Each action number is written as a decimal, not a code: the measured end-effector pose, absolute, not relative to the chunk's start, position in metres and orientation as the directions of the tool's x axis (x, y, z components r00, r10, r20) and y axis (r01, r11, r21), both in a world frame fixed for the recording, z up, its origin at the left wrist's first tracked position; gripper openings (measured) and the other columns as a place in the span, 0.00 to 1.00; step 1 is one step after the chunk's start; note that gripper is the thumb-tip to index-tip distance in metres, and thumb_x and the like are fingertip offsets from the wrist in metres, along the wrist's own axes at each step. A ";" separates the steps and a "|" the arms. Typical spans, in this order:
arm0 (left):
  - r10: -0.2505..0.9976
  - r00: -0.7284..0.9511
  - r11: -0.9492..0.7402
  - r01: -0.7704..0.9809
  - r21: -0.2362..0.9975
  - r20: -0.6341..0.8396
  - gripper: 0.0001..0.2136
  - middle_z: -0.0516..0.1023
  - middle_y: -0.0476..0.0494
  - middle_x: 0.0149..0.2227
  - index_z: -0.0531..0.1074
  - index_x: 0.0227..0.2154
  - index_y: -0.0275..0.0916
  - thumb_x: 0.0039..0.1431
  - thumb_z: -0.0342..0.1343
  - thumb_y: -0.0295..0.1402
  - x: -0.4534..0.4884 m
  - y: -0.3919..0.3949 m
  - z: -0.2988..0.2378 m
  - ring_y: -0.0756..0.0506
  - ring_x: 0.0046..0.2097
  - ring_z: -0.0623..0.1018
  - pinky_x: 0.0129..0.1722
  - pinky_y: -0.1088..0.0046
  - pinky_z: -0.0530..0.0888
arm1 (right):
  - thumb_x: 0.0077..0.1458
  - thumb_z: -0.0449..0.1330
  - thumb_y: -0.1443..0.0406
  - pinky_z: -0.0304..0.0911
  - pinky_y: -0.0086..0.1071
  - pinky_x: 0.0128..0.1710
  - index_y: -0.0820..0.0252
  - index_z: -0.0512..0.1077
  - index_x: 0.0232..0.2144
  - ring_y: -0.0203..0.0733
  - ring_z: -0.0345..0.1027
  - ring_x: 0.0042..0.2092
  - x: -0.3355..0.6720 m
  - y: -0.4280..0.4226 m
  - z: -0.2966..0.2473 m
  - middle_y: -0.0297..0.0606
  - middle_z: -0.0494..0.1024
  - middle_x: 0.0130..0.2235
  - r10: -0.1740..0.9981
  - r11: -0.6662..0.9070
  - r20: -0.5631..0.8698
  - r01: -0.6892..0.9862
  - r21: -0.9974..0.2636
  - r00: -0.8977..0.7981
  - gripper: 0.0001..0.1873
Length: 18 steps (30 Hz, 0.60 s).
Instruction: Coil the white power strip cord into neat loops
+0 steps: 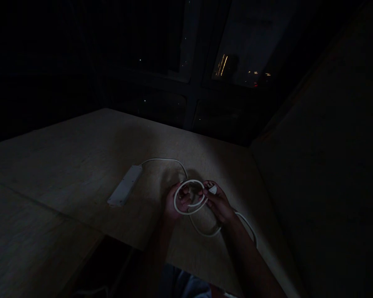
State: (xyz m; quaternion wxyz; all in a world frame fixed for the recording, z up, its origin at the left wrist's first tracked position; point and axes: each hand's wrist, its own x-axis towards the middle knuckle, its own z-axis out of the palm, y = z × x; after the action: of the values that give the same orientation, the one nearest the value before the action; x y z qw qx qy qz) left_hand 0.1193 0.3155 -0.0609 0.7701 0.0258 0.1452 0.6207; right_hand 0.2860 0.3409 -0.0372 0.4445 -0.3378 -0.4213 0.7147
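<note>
A white power cord [186, 213] is wound into a loose loop between my two hands. My left hand [172, 203] is curled at the left side of the loop, with its fingers closed about the cord; the shadow partly hides them. On the right side, my right hand [221, 205] pinches the loop, and the white plug [213, 189] at the cord's end shows against its fingers. From the loop, the cord runs back across the surface to a white power strip [126, 186], which lies to the left. More cord hangs below the loop and passes beside my right forearm.
The light, dimly lit surface [81, 165] has a dark seam on the left and a dark gap near my body. A wall [323, 178] rises on the right. Dark window frames [191, 103] stand at the back, with distant lights beyond.
</note>
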 end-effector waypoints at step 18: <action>0.956 -0.015 0.016 -0.995 0.103 -0.294 0.17 0.79 0.39 0.31 0.75 0.44 0.28 0.60 0.54 0.36 0.109 0.315 -0.067 0.48 0.29 0.76 0.30 0.72 0.72 | 0.39 0.73 0.63 0.65 0.38 0.41 0.53 0.69 0.54 0.44 0.73 0.34 0.297 0.344 -0.038 0.32 0.75 0.28 0.847 -0.256 -0.058 -0.311 -0.915 -0.528 0.37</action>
State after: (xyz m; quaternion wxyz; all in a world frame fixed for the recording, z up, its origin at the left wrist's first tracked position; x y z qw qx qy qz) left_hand 0.1088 0.3154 -0.0667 0.6985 -0.0684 0.1420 0.6980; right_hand 0.2969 0.3435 -0.0376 0.3920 -0.2872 -0.4673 0.7386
